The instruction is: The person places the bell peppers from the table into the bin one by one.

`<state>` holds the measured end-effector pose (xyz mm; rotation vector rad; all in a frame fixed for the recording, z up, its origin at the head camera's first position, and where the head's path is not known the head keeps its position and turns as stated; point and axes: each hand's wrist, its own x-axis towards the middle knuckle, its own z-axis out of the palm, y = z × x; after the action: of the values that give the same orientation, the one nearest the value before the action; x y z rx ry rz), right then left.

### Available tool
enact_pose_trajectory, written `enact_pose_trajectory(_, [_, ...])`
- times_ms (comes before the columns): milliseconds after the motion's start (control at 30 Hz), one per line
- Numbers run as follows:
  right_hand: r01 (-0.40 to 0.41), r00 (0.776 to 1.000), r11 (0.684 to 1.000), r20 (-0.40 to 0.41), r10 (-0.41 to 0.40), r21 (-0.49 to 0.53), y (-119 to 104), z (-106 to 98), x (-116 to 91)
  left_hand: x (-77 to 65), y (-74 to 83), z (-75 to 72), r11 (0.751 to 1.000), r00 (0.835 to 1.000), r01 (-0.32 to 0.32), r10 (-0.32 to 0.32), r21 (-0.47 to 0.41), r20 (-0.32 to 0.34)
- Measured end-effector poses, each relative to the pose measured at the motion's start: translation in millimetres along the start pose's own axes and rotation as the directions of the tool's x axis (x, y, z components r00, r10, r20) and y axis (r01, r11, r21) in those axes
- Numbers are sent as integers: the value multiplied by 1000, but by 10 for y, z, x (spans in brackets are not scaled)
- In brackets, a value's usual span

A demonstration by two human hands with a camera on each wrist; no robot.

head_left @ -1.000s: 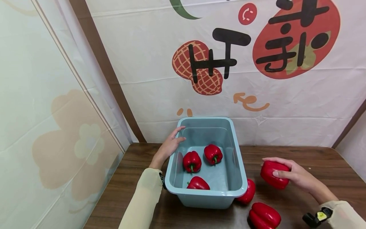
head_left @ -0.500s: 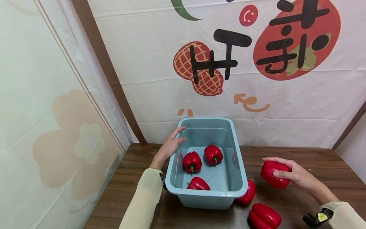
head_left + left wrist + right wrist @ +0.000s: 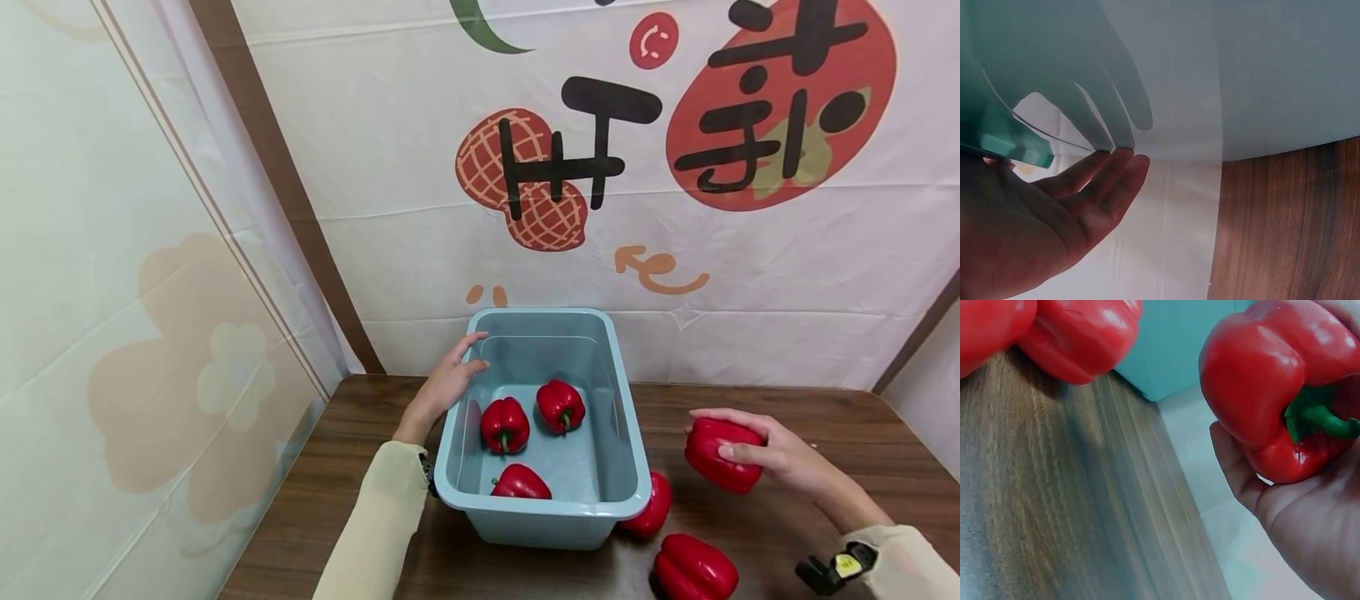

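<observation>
A light blue plastic bin stands on the wooden table with three red bell peppers inside, one of them the left pepper. My left hand holds the bin's left rim, thumb and index finger over the edge. In the left wrist view, the other fingers touch the bin's outer wall. To the right of the bin, my right hand grips another red bell pepper above the table. The right wrist view shows this pepper's green stem facing the camera, with fingers and thumb around its body.
Two more red bell peppers lie on the table: one pepper against the bin's right front corner, the other pepper nearer the front edge. A printed cloth hangs behind the table, and another cloth panel borders the left side.
</observation>
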<state>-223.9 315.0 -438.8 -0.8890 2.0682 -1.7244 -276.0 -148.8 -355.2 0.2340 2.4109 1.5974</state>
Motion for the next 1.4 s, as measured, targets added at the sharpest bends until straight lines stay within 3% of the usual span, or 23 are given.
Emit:
enact_pose_trajectory(767, [-7,999,998,-38,5,-66,-206,-29,105,2,-8,5,1000,1000,2,-2,-24,-2])
enact_pose_trajectory(1000, [61,998,997,1,-61,-52,-247,-51,131,2,1,2,1000,1000,-2,2,-21,0])
enact_pose_trajectory(1400, [89,996,996,12,-89,-24,-393,-58,166,11,-12,-5,1000,1000,-4,4,-19,5])
